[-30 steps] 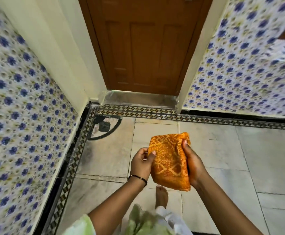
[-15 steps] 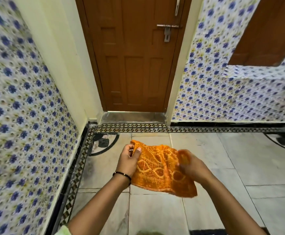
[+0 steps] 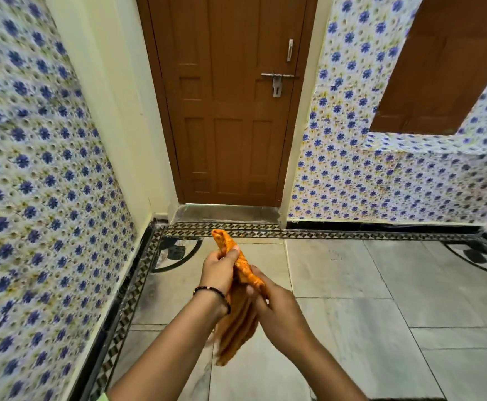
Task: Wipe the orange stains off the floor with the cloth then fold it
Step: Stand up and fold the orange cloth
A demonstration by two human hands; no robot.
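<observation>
An orange patterned cloth hangs between my hands, held edge-on above the pale floor tiles. My left hand, with a dark bracelet at the wrist, grips the cloth's upper edge, and a corner sticks up past its fingers. My right hand pinches the same edge just below and to the right. The lower part of the cloth drops between my forearms and is blurred. No orange stain shows on the visible floor.
A shut brown door with a latch stands straight ahead behind a low threshold. Blue-flowered tiled walls close in on the left and right. A dark patterned border runs along the floor's edges.
The cloth was spread flat between my hands; the two hands have come together and it now hangs doubled and edge-on. The view has tilted up toward the door.
</observation>
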